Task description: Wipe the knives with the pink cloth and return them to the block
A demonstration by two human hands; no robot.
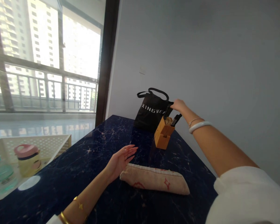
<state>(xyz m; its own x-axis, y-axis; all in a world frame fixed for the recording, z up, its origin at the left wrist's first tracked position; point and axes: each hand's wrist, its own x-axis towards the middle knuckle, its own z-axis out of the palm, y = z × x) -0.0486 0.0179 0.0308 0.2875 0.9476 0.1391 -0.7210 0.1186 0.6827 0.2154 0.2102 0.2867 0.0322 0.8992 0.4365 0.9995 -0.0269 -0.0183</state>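
The knife [168,111] is sitting in a top slot of the block [163,136], handle slanting up & back. R hand [178,105] is reaching over w/ arm nearly straight, fingers gripping the handle's end; it looks like a fingertip hold, not a full fist. L hand [121,159] is hovering open in front of the block, fingers stretched, holding nothing.

My read: the slots are running at a slant, so the pull is best going along the handle's line, not straight up, or the block is likely tipping or sliding. A fuller grip, lower on the handle, is giving more control. The L hand is free, so it could be steadying the block's base. A 2nd handle [177,119] is sticking out just right of the gripped one, so knuckles need keeping clear.

A bag [151,113] is standing right behind the block; touching or not, can't tell. A pouch [154,182] is lying in front of the block, beside the L hand. A basket [60,140] is sitting well left of the block, off the table [95,168].
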